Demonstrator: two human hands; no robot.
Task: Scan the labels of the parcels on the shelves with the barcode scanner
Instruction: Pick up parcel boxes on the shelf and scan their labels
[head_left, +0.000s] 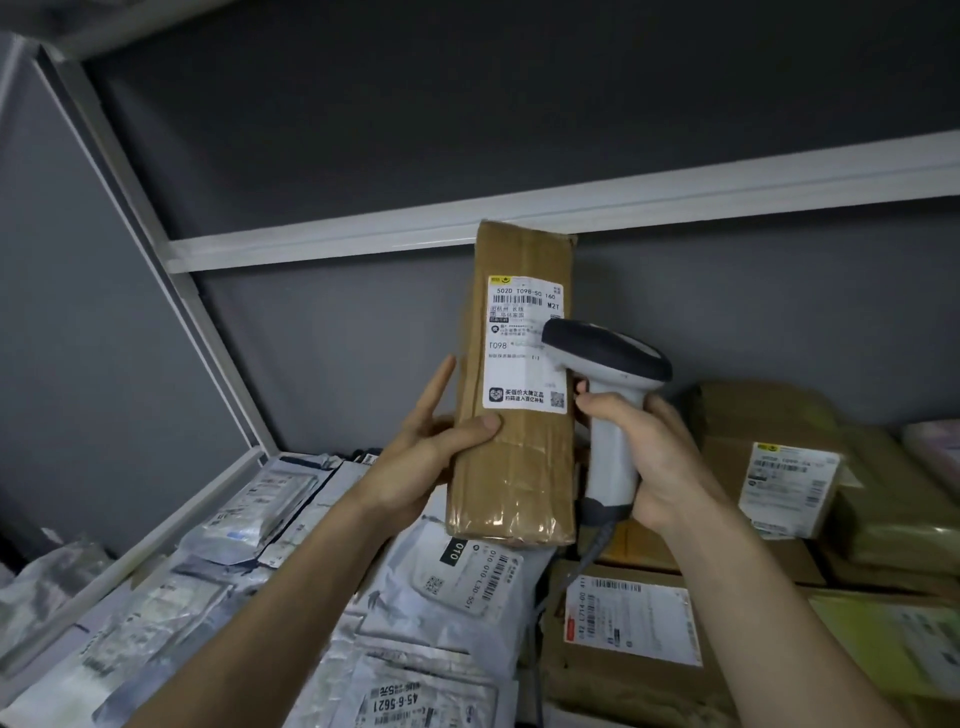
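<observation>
My left hand (434, 449) grips a tall brown cardboard parcel (511, 467) upright above the shelf, thumb across its front below the white shipping label (522, 358). My right hand (647, 457) holds the handle of a white and dark grey barcode scanner (610, 405). The scanner's head sits right in front of the label's right side and covers part of it. A cable hangs from the handle's base.
Grey plastic mailer bags (291, 613) with labels lie piled on the shelf at the left and centre. Brown cardboard boxes (779, 467) with labels are stacked at the right. A white shelf rail (363, 241) crosses behind, and a slanted white frame post (171, 312) stands at the left.
</observation>
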